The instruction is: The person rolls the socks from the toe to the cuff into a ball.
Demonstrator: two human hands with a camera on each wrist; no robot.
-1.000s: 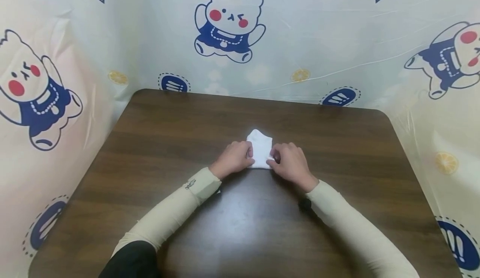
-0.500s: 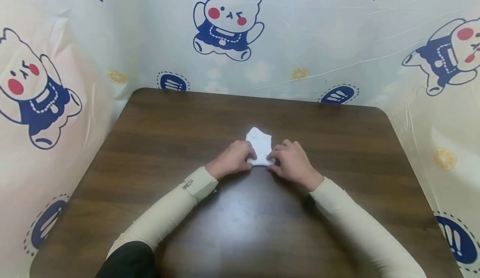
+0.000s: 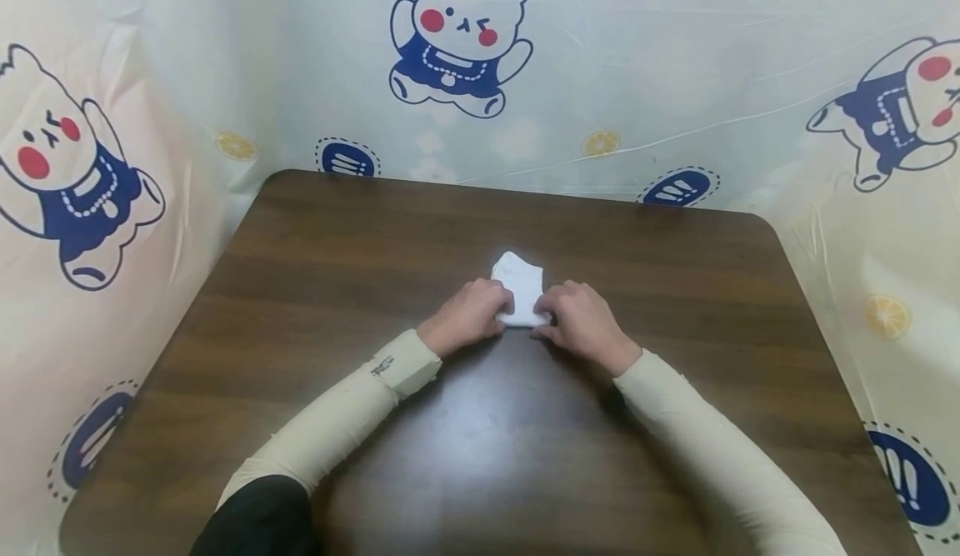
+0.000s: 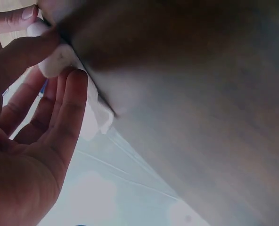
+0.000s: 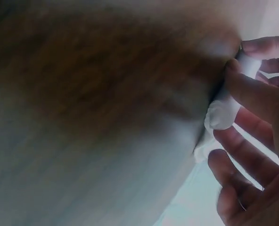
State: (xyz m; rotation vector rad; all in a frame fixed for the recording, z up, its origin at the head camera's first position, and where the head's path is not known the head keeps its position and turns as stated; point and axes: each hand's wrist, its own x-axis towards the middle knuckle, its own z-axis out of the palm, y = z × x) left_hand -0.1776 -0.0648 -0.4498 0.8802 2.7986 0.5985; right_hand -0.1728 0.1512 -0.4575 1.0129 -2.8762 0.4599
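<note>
A small white cloth [image 3: 519,283] lies on the brown table, its far end coming to a blunt point. Along its near edge it is rolled into a thick fold, and the wrist views show the rolled end of the cloth [image 4: 59,60] close up. My left hand [image 3: 470,314] pinches the left end of this roll between thumb and curled fingers. At the other end, my right hand [image 3: 583,324] grips the roll the same way. From the right wrist, the thumb of my right hand [image 5: 266,108] is on the near side of the cloth [image 5: 223,115], with fingers behind it.
The dark wood table [image 3: 465,448] has rounded far corners. A pale curtain [image 3: 592,56] printed with cartoon bears surrounds it at the back and both sides. Light-coloured sleeves [image 3: 330,423] cover both forearms.
The fingers of my right hand, more spread half a second ago, are now curled in on the roll. The cloth's near edge has shifted slightly away from me, and its flat part looks slightly shorter.
</note>
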